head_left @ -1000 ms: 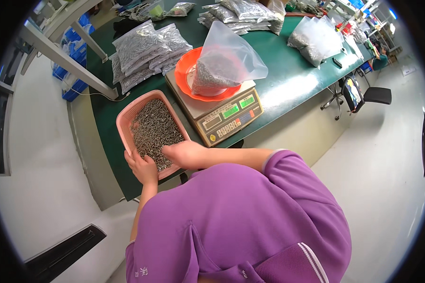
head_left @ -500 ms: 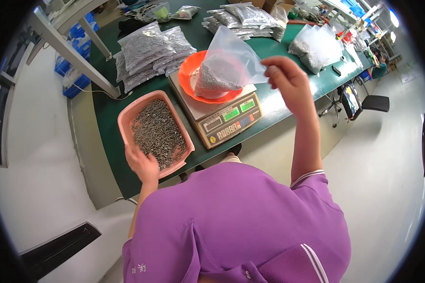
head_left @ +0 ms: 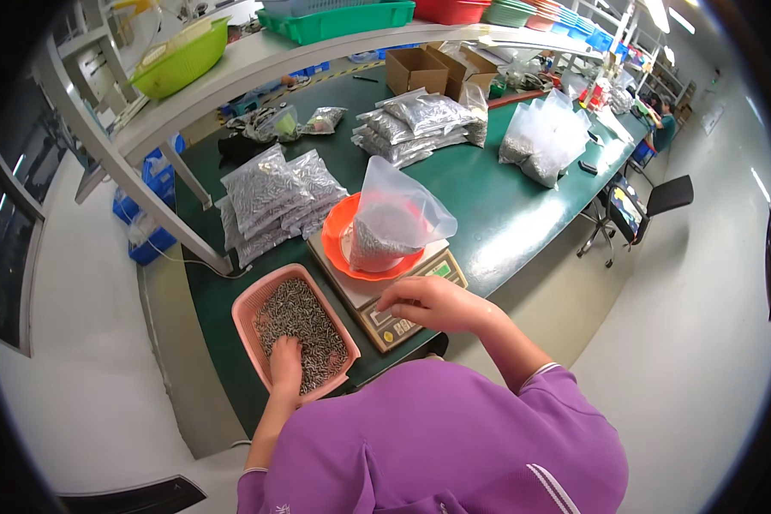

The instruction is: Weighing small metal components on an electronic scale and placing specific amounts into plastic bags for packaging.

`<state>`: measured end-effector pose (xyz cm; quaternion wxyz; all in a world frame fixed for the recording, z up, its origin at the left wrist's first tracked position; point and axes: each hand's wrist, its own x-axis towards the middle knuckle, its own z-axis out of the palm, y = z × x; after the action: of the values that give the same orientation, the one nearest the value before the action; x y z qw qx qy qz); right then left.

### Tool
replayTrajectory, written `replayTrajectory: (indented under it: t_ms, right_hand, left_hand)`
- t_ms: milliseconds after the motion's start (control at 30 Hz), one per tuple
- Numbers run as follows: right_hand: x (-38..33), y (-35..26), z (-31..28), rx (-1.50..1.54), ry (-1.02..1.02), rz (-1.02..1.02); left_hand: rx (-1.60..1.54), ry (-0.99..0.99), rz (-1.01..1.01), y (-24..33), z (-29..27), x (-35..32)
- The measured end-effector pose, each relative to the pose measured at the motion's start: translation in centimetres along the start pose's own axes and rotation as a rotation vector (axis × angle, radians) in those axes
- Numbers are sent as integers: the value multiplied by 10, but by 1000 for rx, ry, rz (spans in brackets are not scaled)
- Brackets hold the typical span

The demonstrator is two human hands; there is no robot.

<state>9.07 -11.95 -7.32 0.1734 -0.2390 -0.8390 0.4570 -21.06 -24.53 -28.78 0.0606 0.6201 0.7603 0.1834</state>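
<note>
A pink plastic basket (head_left: pixel 247 319) holds a heap of small metal pins or screws (head_left: pixel 304 319), too small to name surely. My left hand (head_left: pixel 286 363) reaches over its near side, fingers slightly spread and touching the heap, tips partly hidden. Over the front panel of a digital scale (head_left: pixel 377 330) hovers my right hand (head_left: pixel 433 301), its fingers loosely bent and apart, nothing seen in them. An orange scalloped bowl (head_left: pixel 338 224) rests on the scale. Inside it stands a clear plastic bag (head_left: pixel 384 193), part-filled with small metal pieces, its mouth open and leaning right.
Filled silver-grey bags (head_left: pixel 265 193) lie stacked behind the basket, with another stack (head_left: pixel 415 124) farther back. Upright filled bags (head_left: pixel 544 141) stand to the right. Cardboard boxes (head_left: pixel 415 73) sit at the back. A shelf (head_left: pixel 231 73) with baskets spans the green table (head_left: pixel 505 223).
My right hand has let go of the bag's edge and come down and left over the scale's panel. My left hand has moved from the basket's rim into the heap. The view has tilted up.
</note>
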Motion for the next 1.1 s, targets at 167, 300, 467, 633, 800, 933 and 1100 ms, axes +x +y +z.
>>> replayTrajectory:
  t_ms: [167,300,467,633,800,933,1100]
  right_hand:
    - [-11,5,-10,-15,69,29]
    - [-15,9,-14,16,79,73]
    - [-13,19,-24,-1,355,78]
    - [-4,35,-69,-233,902,131]
    - [25,55,-84,-564,645,264]
    - [51,71,-91,-516,697,214]
    - [56,81,-91,-314,859,185]
  left_hand:
    - [-845,-106,-636,-18,17,8]
    - [-2255,-213,-1062,-31,13,11]
    - [-2352,-53,-1068,-14,-8,12]
    - [-2309,-418,-893,47,-65,54]
    - [-2030,-836,-419,163,-123,139]
    - [-1808,-937,-323,255,-127,196]
    - [-1709,-608,-592,282,-102,221]
